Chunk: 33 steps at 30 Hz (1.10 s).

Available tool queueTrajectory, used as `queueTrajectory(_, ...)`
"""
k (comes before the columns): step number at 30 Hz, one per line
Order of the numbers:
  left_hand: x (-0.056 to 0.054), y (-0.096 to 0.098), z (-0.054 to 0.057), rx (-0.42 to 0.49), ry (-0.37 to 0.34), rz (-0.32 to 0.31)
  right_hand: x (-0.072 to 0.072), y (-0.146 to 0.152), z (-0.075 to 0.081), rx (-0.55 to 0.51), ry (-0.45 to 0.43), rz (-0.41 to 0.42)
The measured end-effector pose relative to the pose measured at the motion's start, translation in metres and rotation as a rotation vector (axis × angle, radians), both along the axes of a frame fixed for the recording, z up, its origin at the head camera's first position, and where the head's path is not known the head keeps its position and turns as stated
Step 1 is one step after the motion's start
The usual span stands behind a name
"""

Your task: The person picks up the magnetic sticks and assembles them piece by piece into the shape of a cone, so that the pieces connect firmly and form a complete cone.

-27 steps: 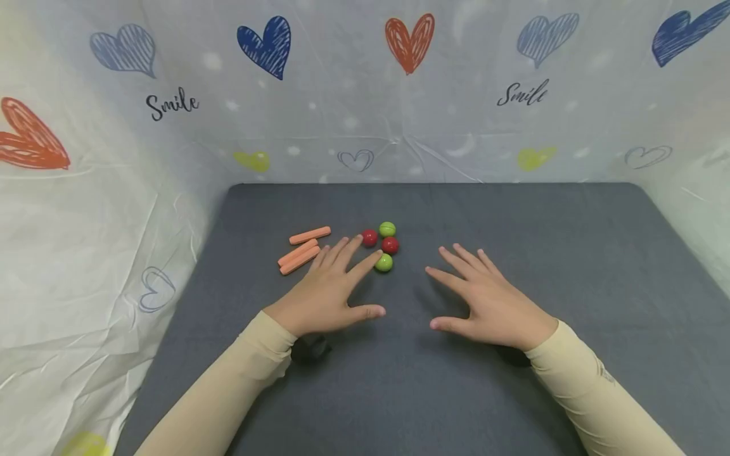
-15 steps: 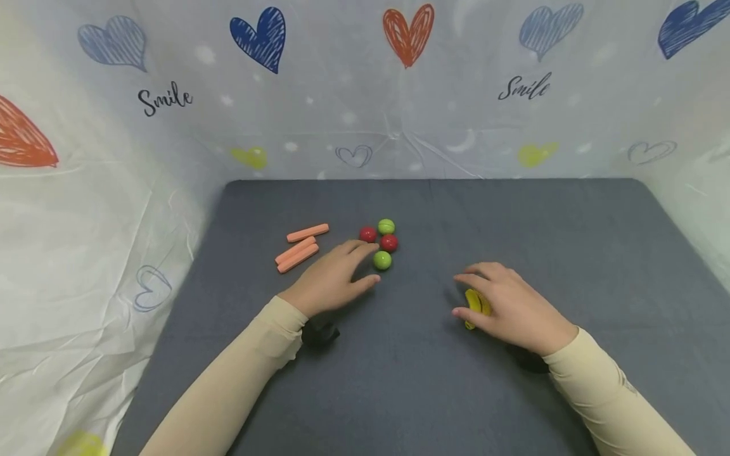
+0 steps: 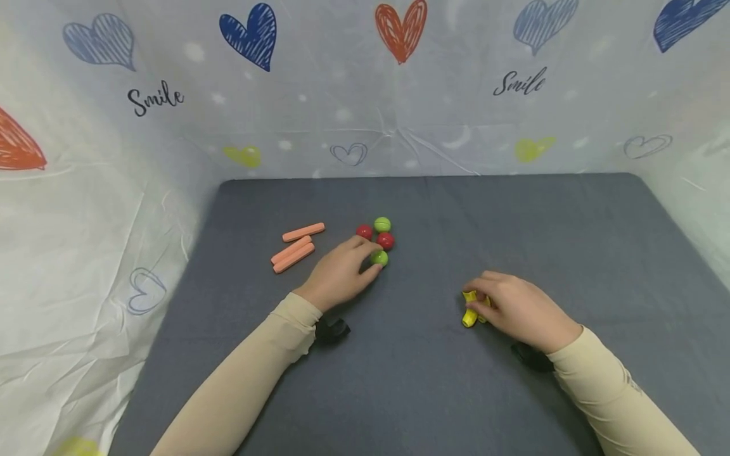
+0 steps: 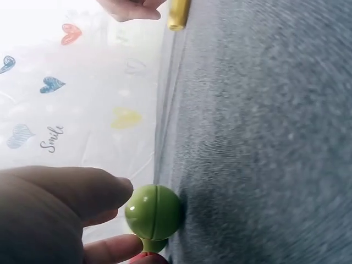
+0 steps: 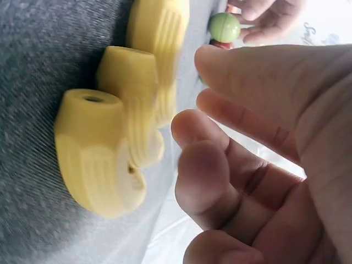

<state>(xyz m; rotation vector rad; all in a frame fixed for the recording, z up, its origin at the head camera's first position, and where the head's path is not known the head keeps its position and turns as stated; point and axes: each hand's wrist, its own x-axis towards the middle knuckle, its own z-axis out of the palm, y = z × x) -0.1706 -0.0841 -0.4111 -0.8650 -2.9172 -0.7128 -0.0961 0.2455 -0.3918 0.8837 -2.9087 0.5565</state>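
Head view: left hand close over the near green ball on the bench, right hand at the yellow pieces! Left wrist: thumb and fingers parted at that ball, contact unclear. Right wrist: fingers loosely bent, gripping nothing, three yellow pieces just beside.

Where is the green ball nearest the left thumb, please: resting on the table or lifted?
On the table: in the left wrist view, the green ball meets the gray top, with shadow beside it.
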Motion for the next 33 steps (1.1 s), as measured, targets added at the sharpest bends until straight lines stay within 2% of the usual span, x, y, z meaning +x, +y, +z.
queueTrajectory(5, 0.0, 0.0, -0.006, -0.002, 0.033, -0.017, 0.001, -0.002, -0.002, 0.019, -0.023, 0.011)
queueTrajectory(15, -0.003, 0.0, -0.01, 0.002, 0.059, -0.029, -0.001, -0.007, -0.008, -0.003, 0.017, 0.039)
queueTrajectory(24, -0.005, -0.002, -0.01, 0.039, 0.024, -0.012, -0.001, -0.017, -0.011, -0.026, -0.019, 0.037)
queueTrajectory(33, -0.005, -0.002, -0.012, 0.064, 0.022, -0.012, -0.003, -0.029, -0.011, -0.045, -0.04, 0.087)
